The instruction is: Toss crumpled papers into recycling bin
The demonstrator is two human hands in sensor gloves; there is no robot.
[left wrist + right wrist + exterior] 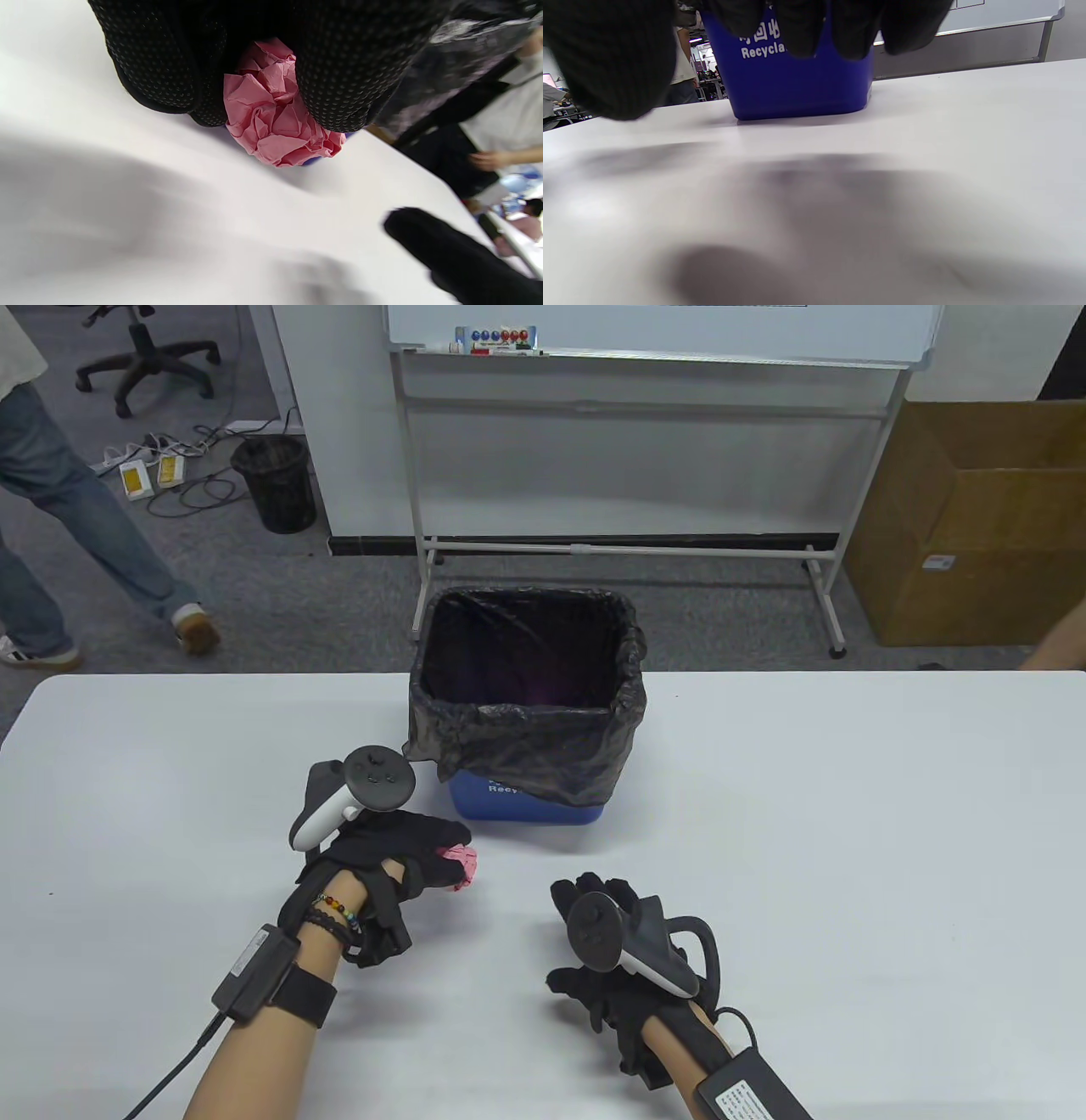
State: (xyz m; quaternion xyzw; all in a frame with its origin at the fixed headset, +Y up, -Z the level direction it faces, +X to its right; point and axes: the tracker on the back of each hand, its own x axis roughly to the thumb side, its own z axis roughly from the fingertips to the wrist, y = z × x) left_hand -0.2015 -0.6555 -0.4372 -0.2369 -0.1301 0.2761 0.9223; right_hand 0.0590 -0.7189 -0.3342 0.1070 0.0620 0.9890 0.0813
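The table (848,831) is topped by the bin (526,712), lined with a black bag and set near the hands, seemingly for a short toss. The right hand (619,959) is empty, fingers loosely spread. The left hand (382,857) grips the pink paper (275,118), just short of the bin.

I see a pink crumpled paper (278,123) against my left grip (399,861), whose black glove carries a pattern of fine pale dots. The recycling bin (526,802) is blue with white lettering and a glossy black liner (526,729). My right grip (611,976) is plain black above the white surface (848,831).
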